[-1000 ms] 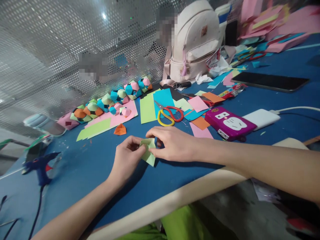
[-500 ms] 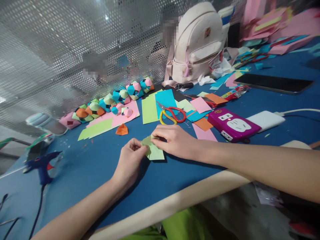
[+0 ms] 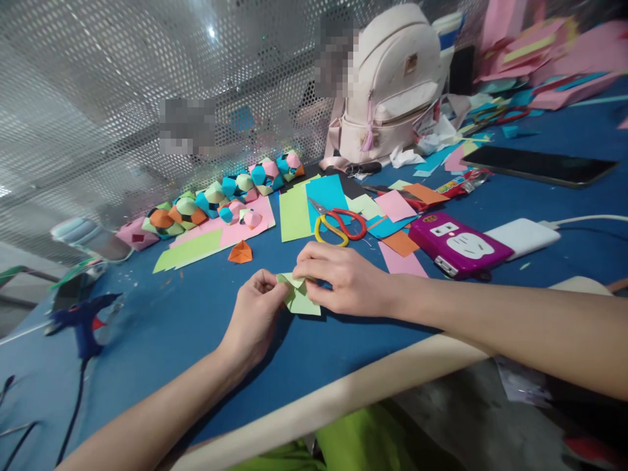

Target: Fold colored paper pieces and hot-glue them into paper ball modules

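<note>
While the left hand (image 3: 256, 307) pinches a creased pale-green paper square (image 3: 303, 303), the right hand (image 3: 346, 278) holds its opposite side.
Fingers narrow on paper; small folded orange paper piece (image 3: 240, 252) lies beyond.

The light-green paper sheet (image 3: 305, 303) above the desk's (image 3: 314, 356) near edge is matt and creased; the desktop itself looks smooth with a dull sheen. Scissors (image 3: 324, 214) show metal blades and smooth plastic handles. The purple power strip (image 3: 458, 243) is shiny plastic, the smartphone (image 3: 537, 165) glossy black glass. Toward the far edge, the backpack (image 3: 387, 85) has a smooth, leather-like finish before a perforated, metal-looking screen (image 3: 118, 78).
</note>
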The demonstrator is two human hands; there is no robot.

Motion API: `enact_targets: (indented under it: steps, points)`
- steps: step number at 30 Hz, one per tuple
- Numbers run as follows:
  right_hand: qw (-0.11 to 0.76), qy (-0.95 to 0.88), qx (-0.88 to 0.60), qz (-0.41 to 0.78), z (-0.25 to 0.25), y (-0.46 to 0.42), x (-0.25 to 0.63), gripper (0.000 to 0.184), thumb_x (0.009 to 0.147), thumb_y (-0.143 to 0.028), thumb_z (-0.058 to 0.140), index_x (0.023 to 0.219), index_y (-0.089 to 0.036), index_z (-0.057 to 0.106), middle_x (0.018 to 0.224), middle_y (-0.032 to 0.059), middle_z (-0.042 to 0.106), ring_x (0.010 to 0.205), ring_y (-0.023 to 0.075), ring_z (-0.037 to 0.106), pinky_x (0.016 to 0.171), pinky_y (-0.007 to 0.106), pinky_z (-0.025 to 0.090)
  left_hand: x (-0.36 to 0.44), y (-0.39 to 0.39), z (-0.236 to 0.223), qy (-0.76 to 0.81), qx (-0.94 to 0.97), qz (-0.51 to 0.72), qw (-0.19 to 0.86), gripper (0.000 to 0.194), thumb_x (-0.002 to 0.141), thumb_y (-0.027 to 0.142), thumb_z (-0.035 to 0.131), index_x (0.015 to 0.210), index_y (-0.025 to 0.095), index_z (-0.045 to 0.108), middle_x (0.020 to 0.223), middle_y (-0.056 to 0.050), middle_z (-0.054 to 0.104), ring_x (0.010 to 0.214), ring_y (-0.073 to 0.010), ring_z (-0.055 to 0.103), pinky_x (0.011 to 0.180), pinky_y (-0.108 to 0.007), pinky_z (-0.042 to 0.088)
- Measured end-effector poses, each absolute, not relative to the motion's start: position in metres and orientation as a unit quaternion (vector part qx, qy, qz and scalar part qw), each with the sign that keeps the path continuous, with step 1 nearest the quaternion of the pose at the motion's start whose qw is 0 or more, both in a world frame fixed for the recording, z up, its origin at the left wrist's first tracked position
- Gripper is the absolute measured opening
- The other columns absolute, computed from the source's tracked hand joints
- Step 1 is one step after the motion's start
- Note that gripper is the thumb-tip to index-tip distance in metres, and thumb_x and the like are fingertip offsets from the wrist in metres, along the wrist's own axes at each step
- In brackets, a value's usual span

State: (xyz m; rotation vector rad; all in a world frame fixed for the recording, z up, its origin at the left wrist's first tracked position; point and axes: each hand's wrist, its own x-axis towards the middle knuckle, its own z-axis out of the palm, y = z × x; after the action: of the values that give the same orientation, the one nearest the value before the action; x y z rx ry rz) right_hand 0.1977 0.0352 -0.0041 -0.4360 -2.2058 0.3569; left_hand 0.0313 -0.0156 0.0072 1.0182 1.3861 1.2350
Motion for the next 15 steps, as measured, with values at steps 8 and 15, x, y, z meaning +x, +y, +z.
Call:
enact_targets:
  steps: [8, 15]
  points:
    - [0.411, -0.798, -0.244, 0.367, 0.012, 0.032, 0.196, 0.016, 0.084, -0.02, 0.054, 0.069, -0.016, 0.059, 0.072, 0.0006, 0.058, 0.068, 0.011, 0.052, 0.065, 0.024, 0.04, 0.029, -0.016, 0.003, 0.571, 0.486, 0.498, 0.436, 0.019, 0.067, 0.019, 0.066, 0.063, 0.017, 0.047, 0.063, 0.005, 0.058, 0.056, -0.0072, 0.046, 0.055, -0.021, 0.034]
    - [0.353, -0.719, -0.285, 0.527, 0.016, 0.036, 0.194, 0.025, 0.084, -0.033, 0.055, 0.068, -0.014, 0.059, 0.067, -0.0013, 0.057, 0.064, 0.0096, 0.05, 0.061, 0.023, 0.039, 0.026, -0.014, 0.0, 0.582, 0.531, 0.481, 0.384, 0.016, 0.069, 0.017, 0.063, 0.065, 0.017, 0.048, 0.073, 0.001, 0.065, 0.064, -0.01, 0.052, 0.059, -0.023, 0.038]
